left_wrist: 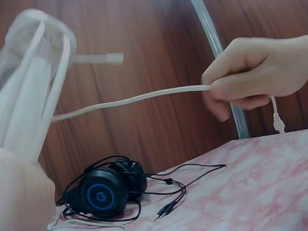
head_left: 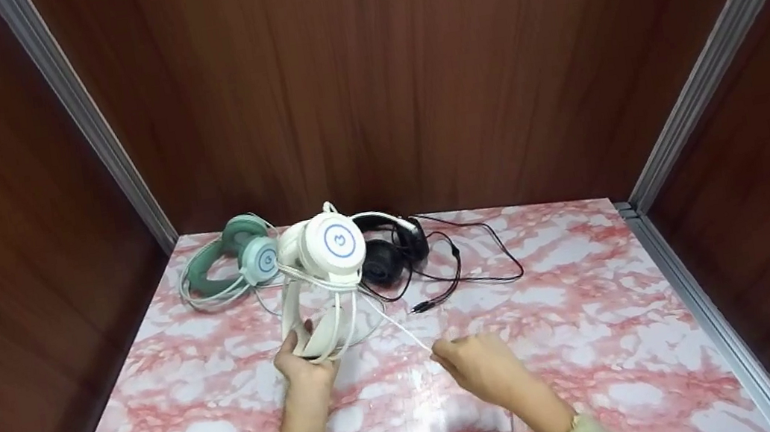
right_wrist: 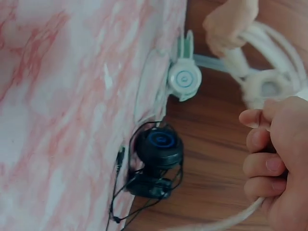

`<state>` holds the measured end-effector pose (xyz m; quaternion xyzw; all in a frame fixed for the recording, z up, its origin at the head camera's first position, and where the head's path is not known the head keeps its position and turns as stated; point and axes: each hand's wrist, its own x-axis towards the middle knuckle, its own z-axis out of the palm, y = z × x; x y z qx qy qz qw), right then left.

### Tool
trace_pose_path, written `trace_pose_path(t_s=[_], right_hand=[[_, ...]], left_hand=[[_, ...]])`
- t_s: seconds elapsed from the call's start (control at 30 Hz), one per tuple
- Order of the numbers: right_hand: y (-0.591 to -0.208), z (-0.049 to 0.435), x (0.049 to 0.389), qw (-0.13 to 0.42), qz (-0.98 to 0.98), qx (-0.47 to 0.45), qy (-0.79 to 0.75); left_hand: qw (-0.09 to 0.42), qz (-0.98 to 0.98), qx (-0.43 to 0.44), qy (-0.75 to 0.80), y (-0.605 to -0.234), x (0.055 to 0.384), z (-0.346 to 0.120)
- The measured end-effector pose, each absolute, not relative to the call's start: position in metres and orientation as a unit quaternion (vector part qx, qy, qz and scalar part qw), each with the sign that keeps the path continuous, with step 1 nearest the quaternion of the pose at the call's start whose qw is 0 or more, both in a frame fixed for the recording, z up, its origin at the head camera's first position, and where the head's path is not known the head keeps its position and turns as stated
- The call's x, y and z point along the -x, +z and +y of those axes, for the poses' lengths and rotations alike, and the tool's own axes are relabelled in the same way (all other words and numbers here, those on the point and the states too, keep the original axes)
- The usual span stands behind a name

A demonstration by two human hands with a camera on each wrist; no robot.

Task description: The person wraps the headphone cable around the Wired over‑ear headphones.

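Observation:
White headphones [head_left: 321, 255] with a blue ring on the earcup are held up above the table, their headband gripped by my left hand [head_left: 305, 370]. A thin white arm [left_wrist: 98, 58] sticks out from them in the left wrist view. My right hand [head_left: 485, 367] pinches their white cable [head_left: 401, 328] between thumb and fingers. The cable runs fairly straight from the headphones to that hand, and its loose part hangs below, with a small slider-like piece [left_wrist: 278, 123] on it. In the right wrist view, the right hand's [right_wrist: 284, 159] fingers are curled round the cable.
Green headphones [head_left: 201, 276] with a pale cable lie at the table's back left. Beside them, partly behind the white headphones, is a black headset [head_left: 382, 261], its black cable and plugs [head_left: 424, 307] spread rightward. Wooden walls [head_left: 374, 82] enclose the marbled pink table [head_left: 586, 308].

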<state>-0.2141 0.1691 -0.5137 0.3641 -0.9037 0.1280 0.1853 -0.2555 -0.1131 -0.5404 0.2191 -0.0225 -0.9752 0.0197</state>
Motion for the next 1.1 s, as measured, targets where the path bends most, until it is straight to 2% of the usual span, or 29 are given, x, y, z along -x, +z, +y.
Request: trace_pose_path(t_s=[0.2, 0.3, 0.53, 0.73, 1.1], right_hand=[[-0.49, 0.181, 0.211, 0.205, -0.906, -0.349, 0.121], [-0.478, 0.187, 0.214, 0.223, -0.905, -0.347, 0.104], [-0.469, 0.196, 0.216, 0.258, -0.896, -0.35, 0.087], [-0.471, 0.204, 0.207, 0.243, -0.902, -0.34, 0.11], [-0.473, 0.204, 0.199, 0.213, -0.917, -0.322, 0.103]], left_hand=[[0.133, -0.009, -0.236, -0.963, -0.548, 0.262, -0.129], [0.159, -0.019, -0.228, -0.96, -0.548, 0.263, -0.136], [0.195, -0.075, -0.217, -0.954, -0.539, 0.26, -0.14], [0.192, -0.086, -0.219, -0.953, -0.534, 0.258, -0.14], [0.259, -0.209, -0.235, -0.913, -0.535, 0.261, -0.138]])
